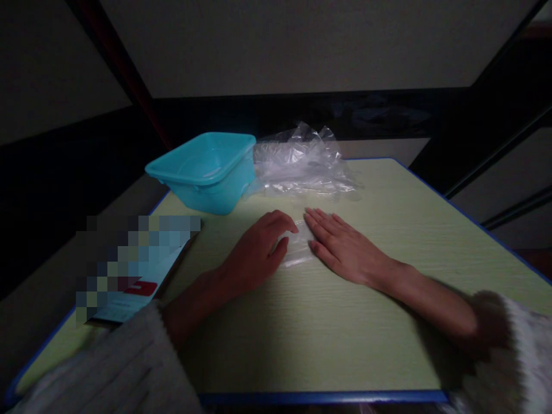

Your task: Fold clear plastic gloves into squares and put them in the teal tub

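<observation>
A small clear plastic piece point(298, 248) lies flat on the pale green table point(319, 333), between my two hands. My left hand point(263, 247) is at its left edge, with fingers curved and the thumb apart from the index finger; nothing shows between them. My right hand point(345, 244) lies palm down with fingers stretched out, its fingertips and thumb at the right edge of the plastic. Part of the plastic's right side may be hidden under the right hand.
A turquoise basin point(224, 190) stands at the back left. Beside it lies a heap of crumpled clear plastic bags point(306, 167). A tablet-like device with a lit screen point(161, 267), partly pixelated, is at the left. The table has a blue edge point(328, 397).
</observation>
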The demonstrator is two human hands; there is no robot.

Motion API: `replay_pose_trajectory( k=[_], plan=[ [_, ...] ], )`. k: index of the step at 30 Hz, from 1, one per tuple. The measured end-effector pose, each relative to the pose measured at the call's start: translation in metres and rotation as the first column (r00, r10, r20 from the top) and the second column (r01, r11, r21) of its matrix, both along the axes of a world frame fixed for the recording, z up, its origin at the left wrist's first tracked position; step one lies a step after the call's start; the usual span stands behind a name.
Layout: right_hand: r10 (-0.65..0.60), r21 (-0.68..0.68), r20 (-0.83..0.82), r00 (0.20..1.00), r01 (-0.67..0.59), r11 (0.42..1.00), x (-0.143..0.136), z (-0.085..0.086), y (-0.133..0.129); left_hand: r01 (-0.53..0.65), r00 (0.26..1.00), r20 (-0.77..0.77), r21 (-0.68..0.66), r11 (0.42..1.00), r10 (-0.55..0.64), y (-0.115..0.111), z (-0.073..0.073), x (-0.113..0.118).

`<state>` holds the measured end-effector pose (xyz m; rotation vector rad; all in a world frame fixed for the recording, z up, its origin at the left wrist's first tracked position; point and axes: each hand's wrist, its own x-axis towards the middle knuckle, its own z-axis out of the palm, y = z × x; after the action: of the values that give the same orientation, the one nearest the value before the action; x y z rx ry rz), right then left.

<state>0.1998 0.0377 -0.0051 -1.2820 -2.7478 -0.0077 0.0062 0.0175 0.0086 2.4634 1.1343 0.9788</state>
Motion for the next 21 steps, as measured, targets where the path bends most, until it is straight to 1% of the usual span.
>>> replay_pose_trajectory(
  k=[2, 4, 7, 10, 14, 21],
  plan=[
    [0.004, -0.002, 0.023, 1.000, -0.004, 1.000, 0.000, -0.001, 0.001, 0.019, 0.998, -0.066, 0.010, 1.000, -0.018, -0.003, -0.002, 0.002],
    [0.007, -0.002, 0.037, 0.999, -0.007, 1.000, 0.000, -0.002, 0.001, 0.029, 0.984, -0.178, 0.020, 0.999, -0.025, -0.006, -0.006, 0.007],
    [0.007, 0.001, 0.033, 0.999, -0.007, 1.000, 0.000, -0.004, 0.002, 0.028, 0.922, -0.387, -0.004, 1.000, -0.027, -0.013, -0.012, 0.016],
    [-0.001, -0.001, 0.028, 1.000, 0.001, 1.000, 0.000, -0.004, 0.002, -0.002, 0.853, -0.522, -0.020, 1.000, -0.009, -0.017, -0.017, 0.022],
    [-0.007, -0.036, 0.047, 0.999, 0.009, 0.999, 0.000, -0.002, 0.002, -0.045, 0.814, -0.580, 0.006, 0.999, 0.040, -0.020, -0.017, 0.023],
    [0.001, -0.085, 0.055, 0.998, 0.003, 0.996, 0.007, 0.001, 0.007, -0.101, 0.810, -0.579, 0.021, 0.995, 0.095, -0.024, -0.015, 0.023]
  ],
)
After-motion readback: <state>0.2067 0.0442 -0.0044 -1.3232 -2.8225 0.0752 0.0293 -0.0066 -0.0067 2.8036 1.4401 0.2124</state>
